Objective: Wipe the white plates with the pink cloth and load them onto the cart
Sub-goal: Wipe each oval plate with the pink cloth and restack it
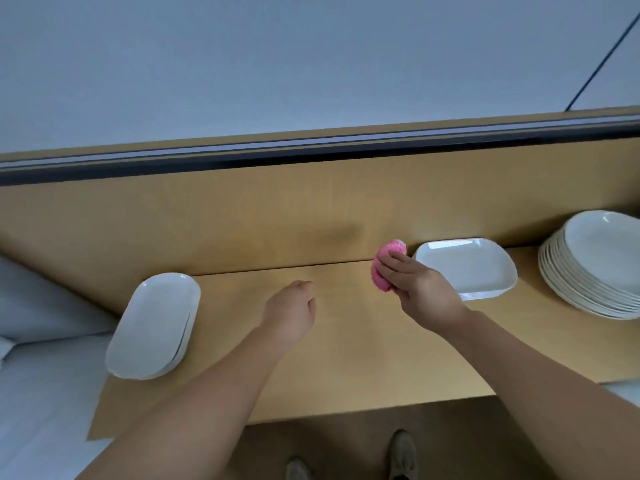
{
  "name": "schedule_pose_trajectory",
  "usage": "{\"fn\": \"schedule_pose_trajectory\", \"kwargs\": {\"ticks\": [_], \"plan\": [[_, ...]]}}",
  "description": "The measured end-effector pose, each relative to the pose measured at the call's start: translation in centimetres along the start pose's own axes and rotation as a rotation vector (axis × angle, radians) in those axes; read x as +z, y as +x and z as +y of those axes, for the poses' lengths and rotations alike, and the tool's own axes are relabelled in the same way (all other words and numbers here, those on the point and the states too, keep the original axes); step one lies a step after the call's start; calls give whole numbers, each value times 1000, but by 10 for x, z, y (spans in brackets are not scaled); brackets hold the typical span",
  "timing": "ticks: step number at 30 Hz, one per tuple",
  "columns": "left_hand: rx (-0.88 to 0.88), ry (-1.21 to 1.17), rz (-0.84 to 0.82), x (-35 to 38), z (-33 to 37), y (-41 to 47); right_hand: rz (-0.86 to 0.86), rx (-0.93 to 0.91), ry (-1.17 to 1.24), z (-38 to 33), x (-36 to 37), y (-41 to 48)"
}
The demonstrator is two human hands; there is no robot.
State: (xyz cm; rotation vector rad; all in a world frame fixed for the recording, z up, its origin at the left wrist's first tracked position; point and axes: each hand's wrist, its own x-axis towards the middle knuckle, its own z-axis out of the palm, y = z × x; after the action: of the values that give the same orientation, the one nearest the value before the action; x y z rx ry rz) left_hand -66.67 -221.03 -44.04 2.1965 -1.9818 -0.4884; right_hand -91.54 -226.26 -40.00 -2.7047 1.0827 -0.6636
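The right hand (420,289) grips a bunched, fuzzy pink cloth (382,268) with its fingers curled round it, just left of a short stack of glossy white rounded-rectangular plates (467,268) on the light wooden counter (346,358). The left hand (291,313) hovers over the wood, fingers loosely curled and holding nothing. White oval plates (156,323) sit stacked at the counter's left end, and a taller pile of round white plates (595,271) stands far right.

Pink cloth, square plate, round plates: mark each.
Pink cloth (390,246): head view, bare upper part of the bundle.
Square plate (467,267): head view, middle of its well.
Round plates (606,249): head view, middle of top plate.
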Motion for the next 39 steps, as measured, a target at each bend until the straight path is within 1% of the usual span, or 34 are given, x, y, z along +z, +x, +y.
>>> {"fn": "schedule_pose_trajectory", "kwargs": {"ticks": [4, 9, 12, 17, 22, 26, 30, 35, 39], "plan": [[90, -31, -16, 18, 62, 26, 24, 137, -37, 51, -31, -44], [121, -68, -35, 39, 126, 56, 18, 228, -65, 104, -58, -90], [94, -54, -54, 53, 158, 75, 1, 244, -88, 133, -66, -107], [17, -7, -94, 73, 195, 107, -12, 221, -107, 172, -71, -118], [-70, -5, -125, 84, 216, 126, -51, 199, -83, 198, -69, -120], [-136, -51, -164, 87, 219, 130, -46, 176, -79, 209, -69, -118], [-197, -106, -161, 87, 222, 130, -51, 153, -67, 216, -69, -115], [-249, -117, -164, 85, 227, 128, -48, 131, -68, 218, -72, -114], [-302, -189, -162, 83, 229, 125, -36, 130, -63, 217, -75, -116]]}}
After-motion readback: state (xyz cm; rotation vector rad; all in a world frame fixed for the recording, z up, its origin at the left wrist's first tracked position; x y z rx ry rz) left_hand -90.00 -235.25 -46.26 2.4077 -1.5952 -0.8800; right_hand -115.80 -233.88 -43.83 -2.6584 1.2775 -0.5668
